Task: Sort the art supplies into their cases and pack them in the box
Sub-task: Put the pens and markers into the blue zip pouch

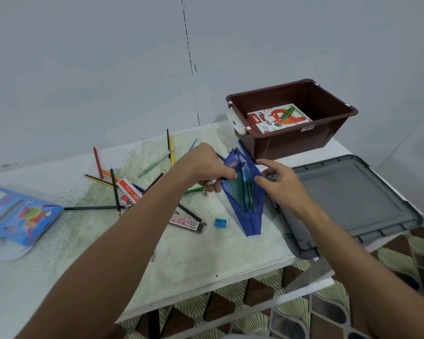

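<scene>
Mid-task: oil pastels already in brown box, both hands (left, right) pinching open blue mesh pouch over table, pens inside, scattered pencils, sharpener, lead case unsorted.

1 pouch, 1 box, 1 lid, 1 sharpener.

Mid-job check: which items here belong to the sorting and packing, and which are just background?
Job: blue mesh pencil pouch, loose coloured pencils, brown plastic box, oil pastels carton, blue sharpener, blue pencil case.
Background: grey lid, patterned floor.
</scene>
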Action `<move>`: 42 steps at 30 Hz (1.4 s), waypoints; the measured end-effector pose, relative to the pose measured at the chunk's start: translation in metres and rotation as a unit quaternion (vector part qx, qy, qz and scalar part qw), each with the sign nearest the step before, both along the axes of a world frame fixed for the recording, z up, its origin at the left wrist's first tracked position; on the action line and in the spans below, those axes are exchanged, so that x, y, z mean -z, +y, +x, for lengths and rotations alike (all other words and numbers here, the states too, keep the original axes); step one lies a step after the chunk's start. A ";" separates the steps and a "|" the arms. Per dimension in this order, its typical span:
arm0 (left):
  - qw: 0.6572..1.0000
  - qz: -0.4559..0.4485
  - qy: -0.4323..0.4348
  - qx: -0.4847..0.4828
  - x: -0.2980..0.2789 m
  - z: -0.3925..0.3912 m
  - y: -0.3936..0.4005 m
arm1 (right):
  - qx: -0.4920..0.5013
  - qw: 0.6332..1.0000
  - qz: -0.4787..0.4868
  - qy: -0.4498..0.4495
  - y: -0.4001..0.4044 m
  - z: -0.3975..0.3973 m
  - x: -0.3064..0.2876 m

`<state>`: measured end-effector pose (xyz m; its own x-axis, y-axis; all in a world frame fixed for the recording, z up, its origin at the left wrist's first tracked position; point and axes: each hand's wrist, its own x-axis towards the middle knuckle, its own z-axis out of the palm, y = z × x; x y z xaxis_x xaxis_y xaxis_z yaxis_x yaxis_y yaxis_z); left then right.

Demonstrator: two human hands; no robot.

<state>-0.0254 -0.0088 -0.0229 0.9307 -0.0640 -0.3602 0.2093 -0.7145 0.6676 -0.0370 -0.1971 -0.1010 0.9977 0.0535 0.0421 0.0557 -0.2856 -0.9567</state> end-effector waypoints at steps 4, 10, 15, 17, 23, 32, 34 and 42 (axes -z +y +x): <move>1.000 0.030 -0.001 0.002 0.002 0.000 -0.005 | 0.001 1.000 -0.009 -0.005 0.001 -0.001 0.001; 0.998 -0.038 -0.037 -0.016 0.026 0.006 -0.014 | -0.013 1.000 0.006 0.005 0.007 0.001 0.005; 0.995 -0.049 -0.087 -0.020 0.034 0.009 0.010 | -0.019 0.999 0.027 0.020 0.001 -0.001 0.004; 0.992 0.037 -0.121 -0.001 0.039 0.013 0.029 | -0.013 0.999 0.023 0.022 -0.001 -0.002 0.005; 0.932 0.285 -0.092 0.204 0.076 0.010 0.055 | 0.004 1.000 0.018 0.025 -0.003 -0.004 0.006; 0.898 0.353 -0.152 0.215 0.093 0.015 0.062 | 0.008 1.000 -0.005 0.021 -0.009 -0.004 0.011; 0.899 0.344 -0.168 0.212 0.095 0.015 0.063 | 0.008 1.000 -0.009 0.018 -0.010 -0.004 0.011; 0.894 0.331 -0.204 0.223 0.102 0.017 0.058 | 0.004 1.000 -0.012 0.017 -0.011 -0.005 0.008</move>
